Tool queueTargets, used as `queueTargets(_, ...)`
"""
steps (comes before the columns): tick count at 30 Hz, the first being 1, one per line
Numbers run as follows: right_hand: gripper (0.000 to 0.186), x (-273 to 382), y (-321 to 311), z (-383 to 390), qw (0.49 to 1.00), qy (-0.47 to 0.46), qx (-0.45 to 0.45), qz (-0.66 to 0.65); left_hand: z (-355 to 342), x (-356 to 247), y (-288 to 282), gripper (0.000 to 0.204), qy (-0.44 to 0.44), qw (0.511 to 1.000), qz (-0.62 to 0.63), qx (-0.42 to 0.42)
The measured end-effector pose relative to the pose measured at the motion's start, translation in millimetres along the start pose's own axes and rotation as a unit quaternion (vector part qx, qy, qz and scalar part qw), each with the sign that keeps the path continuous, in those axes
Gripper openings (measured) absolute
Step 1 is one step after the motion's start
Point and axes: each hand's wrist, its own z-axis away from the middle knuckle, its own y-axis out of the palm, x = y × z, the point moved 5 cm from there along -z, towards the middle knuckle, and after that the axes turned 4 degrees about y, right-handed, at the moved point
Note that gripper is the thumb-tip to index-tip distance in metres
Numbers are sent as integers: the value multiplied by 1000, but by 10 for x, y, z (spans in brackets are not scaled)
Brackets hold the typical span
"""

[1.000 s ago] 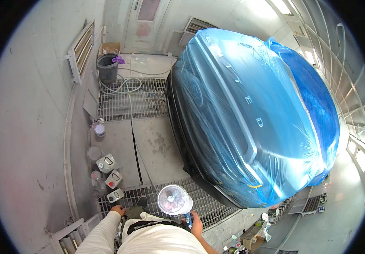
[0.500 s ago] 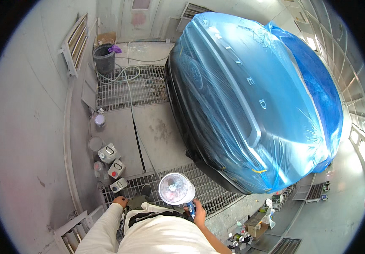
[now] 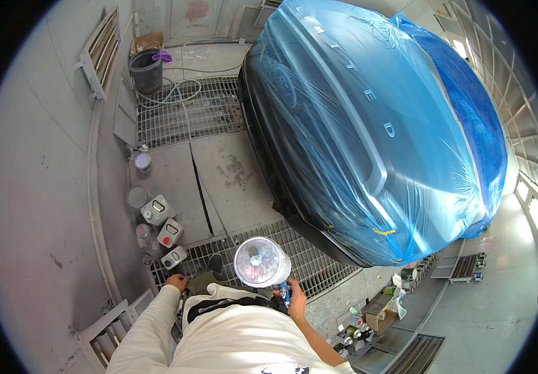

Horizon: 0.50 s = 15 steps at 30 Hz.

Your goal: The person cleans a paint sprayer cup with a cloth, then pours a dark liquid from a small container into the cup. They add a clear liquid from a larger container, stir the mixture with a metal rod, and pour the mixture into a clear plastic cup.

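Blue film (image 3: 418,174) already covered the car (image 3: 258,140) above its bare lower edge, the right hand (image 3: 297,299) clasped a spray gun (image 3: 283,293), the left hand (image 3: 177,283) I could not judge.

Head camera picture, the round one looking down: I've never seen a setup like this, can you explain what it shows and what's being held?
There's no machine here: a person works with two bare hands. The picture comes from a wide fisheye camera worn on that person's head, so straight edges bend. The white shirt at the bottom is the wearer's own. The right hand holds what looks like a spray gun, blue, with a big pale cup on it. The left hand hangs beside the dark green trousers; whether it holds anything is hard to tell. Ahead to the right is a vehicle mostly covered in blue film. On the floor at left stand three pale jugs; farther off, a dark bucket stands near a hose on metal grating.
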Motion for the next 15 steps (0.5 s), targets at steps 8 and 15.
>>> queueTargets(8,59,-542,-83,251,999,9,-23,-37,16,23,42,45,2,1000,12,11)
queueTargets(15,58,-986,-327,731,995,69,-70,18,-110,86,140,43,9,1000,-15,2)
